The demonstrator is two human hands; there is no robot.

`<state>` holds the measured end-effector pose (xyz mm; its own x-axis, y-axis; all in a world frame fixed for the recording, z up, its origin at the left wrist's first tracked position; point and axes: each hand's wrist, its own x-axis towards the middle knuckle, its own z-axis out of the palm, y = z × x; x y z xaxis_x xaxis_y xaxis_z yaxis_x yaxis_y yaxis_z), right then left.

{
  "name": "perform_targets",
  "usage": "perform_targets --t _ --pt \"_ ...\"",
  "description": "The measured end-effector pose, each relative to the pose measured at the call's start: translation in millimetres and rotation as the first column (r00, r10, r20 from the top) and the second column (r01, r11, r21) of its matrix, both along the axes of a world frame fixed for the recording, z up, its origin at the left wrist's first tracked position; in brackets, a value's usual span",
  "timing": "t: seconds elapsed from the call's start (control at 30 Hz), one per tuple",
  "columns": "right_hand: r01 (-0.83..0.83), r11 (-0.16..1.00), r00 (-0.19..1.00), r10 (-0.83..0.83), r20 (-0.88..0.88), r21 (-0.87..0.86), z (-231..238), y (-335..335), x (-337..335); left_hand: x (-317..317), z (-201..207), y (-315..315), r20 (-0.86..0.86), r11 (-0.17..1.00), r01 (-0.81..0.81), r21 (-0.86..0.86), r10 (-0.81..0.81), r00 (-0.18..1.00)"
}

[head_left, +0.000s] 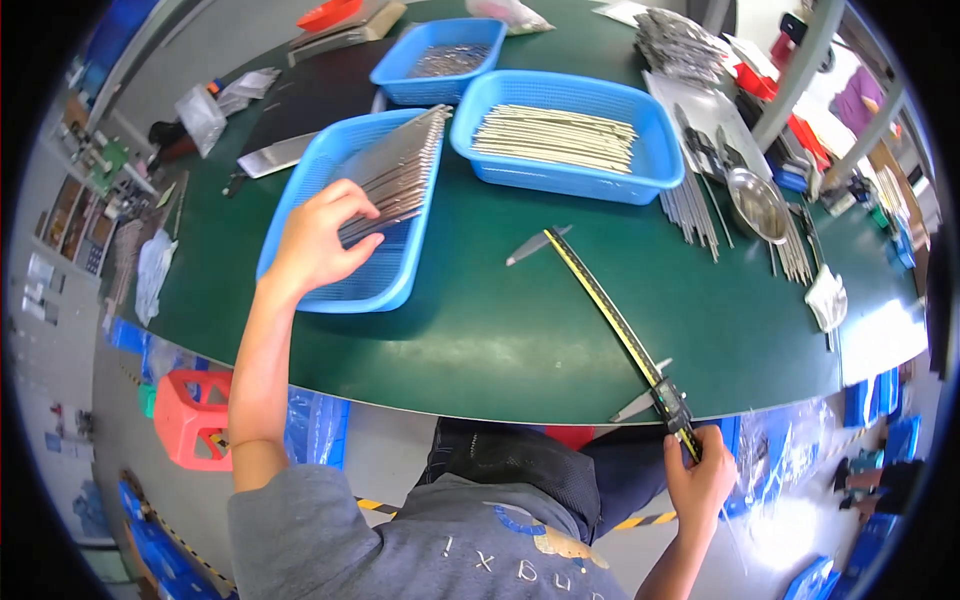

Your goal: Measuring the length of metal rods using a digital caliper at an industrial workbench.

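Observation:
My left hand (325,232) is over the left blue basket (395,290), at the near ends of a pile of thin grey metal rods (400,175). Its thumb and fingers are apart, and no rod shows between them; some fingertips are hidden. My right hand (702,478) grips the end of a digital caliper (610,305) at the table's front edge. The caliper's long yellow-marked beam slants away to the far left across the green tabletop. Its jaws are far apart, one near the table's middle and the sliding one by the black display housing.
A second blue basket (570,187) holds pale rods, and a smaller blue basket (385,82) behind holds small metal parts. On the right lie loose rods (690,215), a metal bowl (757,205) and a tray (665,88). A red stool (190,420) stands below left.

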<state>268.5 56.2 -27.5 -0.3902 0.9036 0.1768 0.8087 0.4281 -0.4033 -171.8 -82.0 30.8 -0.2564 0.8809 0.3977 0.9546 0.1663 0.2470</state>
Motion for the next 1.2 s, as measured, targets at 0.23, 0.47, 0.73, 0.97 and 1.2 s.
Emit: perform_targets --t 0.23,0.47,0.73,0.97,1.2 --pt "-0.009 0.999 1.0 0.008 -0.019 -0.052 6 -3 -8 1 -11 9 -0.099 0.996 0.031 0.078 -0.023 0.995" --pt "-0.031 0.998 0.999 0.028 -0.047 -0.058 9 -9 -11 82 22 16 -0.196 0.782 0.356 0.511 -0.297 0.934" --pt "0.002 0.996 0.997 -0.009 -0.074 -0.088 11 -16 -9 161 -49 82 -0.356 0.487 0.819 0.302 -0.739 0.571" --pt "0.008 0.996 0.999 -0.012 -0.044 -0.089 11 -15 -7 160 -76 85 -0.326 0.529 0.799 0.285 -0.731 0.6" --pt "0.009 0.997 1.0 -0.011 -0.025 -0.081 11 -14 -7 160 -80 89 -0.32 0.531 0.779 0.332 -0.714 0.623"
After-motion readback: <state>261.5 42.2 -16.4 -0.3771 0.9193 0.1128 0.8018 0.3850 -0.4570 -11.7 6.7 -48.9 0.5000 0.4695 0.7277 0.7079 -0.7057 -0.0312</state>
